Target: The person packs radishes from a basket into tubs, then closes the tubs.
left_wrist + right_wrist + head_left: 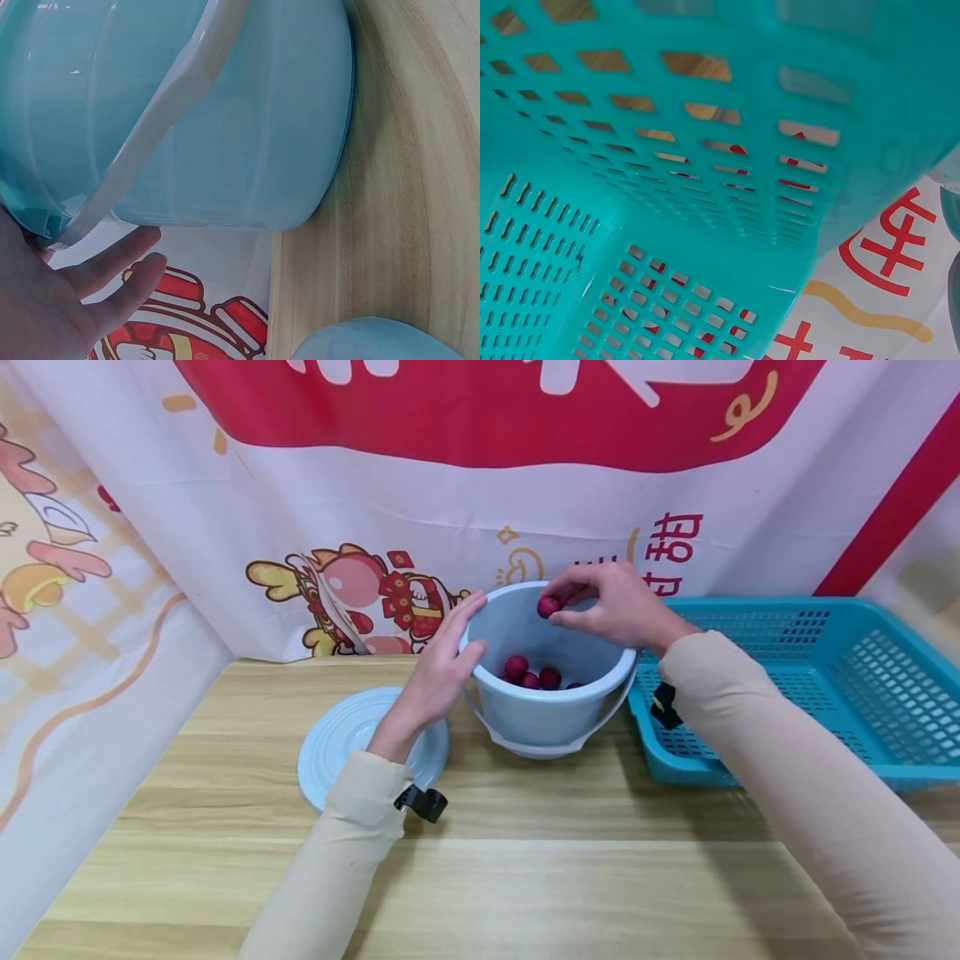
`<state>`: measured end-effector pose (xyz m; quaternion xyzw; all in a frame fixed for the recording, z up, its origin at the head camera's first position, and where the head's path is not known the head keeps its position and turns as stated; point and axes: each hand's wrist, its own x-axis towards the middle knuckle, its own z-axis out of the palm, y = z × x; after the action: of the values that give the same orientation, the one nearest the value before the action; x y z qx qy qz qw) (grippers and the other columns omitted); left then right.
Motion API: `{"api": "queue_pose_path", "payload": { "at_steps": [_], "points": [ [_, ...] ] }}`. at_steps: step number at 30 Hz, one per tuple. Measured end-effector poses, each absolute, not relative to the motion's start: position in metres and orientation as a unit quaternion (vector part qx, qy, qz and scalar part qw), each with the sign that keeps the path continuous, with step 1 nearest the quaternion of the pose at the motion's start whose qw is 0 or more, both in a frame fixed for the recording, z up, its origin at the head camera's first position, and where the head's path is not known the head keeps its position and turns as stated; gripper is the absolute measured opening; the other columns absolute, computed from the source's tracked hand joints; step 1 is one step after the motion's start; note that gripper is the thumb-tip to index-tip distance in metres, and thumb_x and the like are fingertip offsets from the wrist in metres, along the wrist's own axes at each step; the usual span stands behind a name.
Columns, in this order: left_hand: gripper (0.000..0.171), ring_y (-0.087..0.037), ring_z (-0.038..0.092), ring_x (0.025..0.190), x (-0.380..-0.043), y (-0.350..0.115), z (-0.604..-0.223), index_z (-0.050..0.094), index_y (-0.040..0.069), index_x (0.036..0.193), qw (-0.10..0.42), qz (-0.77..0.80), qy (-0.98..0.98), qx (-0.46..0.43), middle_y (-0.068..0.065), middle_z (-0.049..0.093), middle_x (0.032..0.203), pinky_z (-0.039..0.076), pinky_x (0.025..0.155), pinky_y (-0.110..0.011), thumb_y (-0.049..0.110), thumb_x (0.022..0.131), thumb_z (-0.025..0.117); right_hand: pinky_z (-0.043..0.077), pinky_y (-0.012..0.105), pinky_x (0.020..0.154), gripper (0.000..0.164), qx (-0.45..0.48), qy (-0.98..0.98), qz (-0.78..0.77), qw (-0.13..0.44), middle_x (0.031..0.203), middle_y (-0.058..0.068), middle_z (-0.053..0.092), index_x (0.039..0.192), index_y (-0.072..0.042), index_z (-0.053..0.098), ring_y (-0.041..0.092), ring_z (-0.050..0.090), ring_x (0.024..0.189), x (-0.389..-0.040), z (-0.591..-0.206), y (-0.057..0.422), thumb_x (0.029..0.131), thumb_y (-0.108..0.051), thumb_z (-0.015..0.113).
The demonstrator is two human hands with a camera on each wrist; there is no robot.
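Observation:
A light blue bucket (536,718) stands on the wooden table, with several dark red plum-like balls (515,667) at its bottom. Over the bucket's mouth, near the far right rim, my right hand (611,602) pinches another dark red ball (549,607) between thumb and fingertips. My left hand (435,672) rests at the bucket's left rim, its fingers fairly straight along the outside and the thumb at the edge. The left wrist view shows two fingers (124,277) beside the bucket wall and the pale handle (161,112) hanging down.
A round light blue lid (318,760) lies on the table to the left, partly under my left forearm. At the right, a teal slotted basket (802,607) stands beside the bucket and fills much of the right wrist view. A printed cloth (420,493) hangs behind.

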<state>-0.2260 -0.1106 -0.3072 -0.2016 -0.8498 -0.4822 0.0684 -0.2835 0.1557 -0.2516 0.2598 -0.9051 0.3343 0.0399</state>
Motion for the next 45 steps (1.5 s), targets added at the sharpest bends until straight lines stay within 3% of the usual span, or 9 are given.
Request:
{"api": "queue_pose_path", "payload": {
  "at_steps": [22, 29, 35, 39, 45],
  "points": [
    [0.064, -0.021, 0.026, 0.164, -0.226, -0.112, -0.306, 0.03, 0.021, 0.168, 0.067, -0.489, -0.845, -0.204, 0.005, 0.023, 0.178, 0.031, 0.13, -0.058, 0.026, 0.106, 0.045, 0.061, 0.053, 0.102, 0.043, 0.258, -0.903, 0.344, 0.025, 0.128, 0.008, 0.074, 0.131, -0.016, 0.074, 0.027, 0.069, 0.117, -0.282, -0.248, 0.157, 0.089, -0.021, 0.086],
    [0.063, -0.021, 0.024, 0.164, -0.226, -0.112, -0.304, 0.031, 0.019, 0.168, 0.065, -0.484, -0.847, -0.211, 0.005, 0.023, 0.178, 0.03, 0.131, -0.058, 0.026, 0.107, 0.045, 0.061, 0.052, 0.102, 0.047, 0.255, -0.904, 0.341, -0.023, 0.133, 0.008, 0.073, 0.135, -0.016, 0.072, 0.027, 0.07, 0.121, -0.283, -0.237, 0.159, 0.09, -0.025, 0.084],
    [0.064, -0.021, 0.023, 0.165, -0.225, -0.117, -0.301, 0.03, 0.026, 0.169, 0.062, -0.474, -0.854, -0.205, 0.006, 0.023, 0.178, 0.028, 0.132, -0.057, 0.042, 0.109, 0.048, 0.057, 0.053, 0.109, 0.051, 0.267, -0.903, 0.329, -0.07, 0.14, 0.011, 0.07, 0.142, -0.013, 0.067, 0.03, 0.068, 0.128, -0.281, -0.221, 0.148, 0.095, -0.03, 0.079],
    [0.065, -0.02, 0.026, 0.164, -0.222, -0.124, -0.299, 0.032, 0.028, 0.168, 0.08, -0.469, -0.859, -0.191, 0.005, 0.028, 0.176, 0.027, 0.133, -0.054, 0.05, 0.109, 0.047, 0.056, 0.054, 0.109, 0.054, 0.261, -0.905, 0.329, -0.064, 0.142, 0.011, 0.069, 0.145, -0.015, 0.064, 0.03, 0.064, 0.131, -0.272, -0.215, 0.136, 0.097, -0.033, 0.077],
    [0.062, -0.02, 0.027, 0.163, -0.213, -0.145, -0.289, 0.035, 0.028, 0.166, 0.113, -0.477, -0.855, -0.17, 0.003, 0.032, 0.175, 0.028, 0.131, -0.058, 0.052, 0.11, 0.043, 0.055, 0.053, 0.109, 0.058, 0.239, -0.898, 0.367, -0.046, 0.147, 0.008, 0.066, 0.15, -0.02, 0.059, 0.027, 0.061, 0.133, -0.254, -0.21, 0.107, 0.097, -0.033, 0.076]
  ]
}}
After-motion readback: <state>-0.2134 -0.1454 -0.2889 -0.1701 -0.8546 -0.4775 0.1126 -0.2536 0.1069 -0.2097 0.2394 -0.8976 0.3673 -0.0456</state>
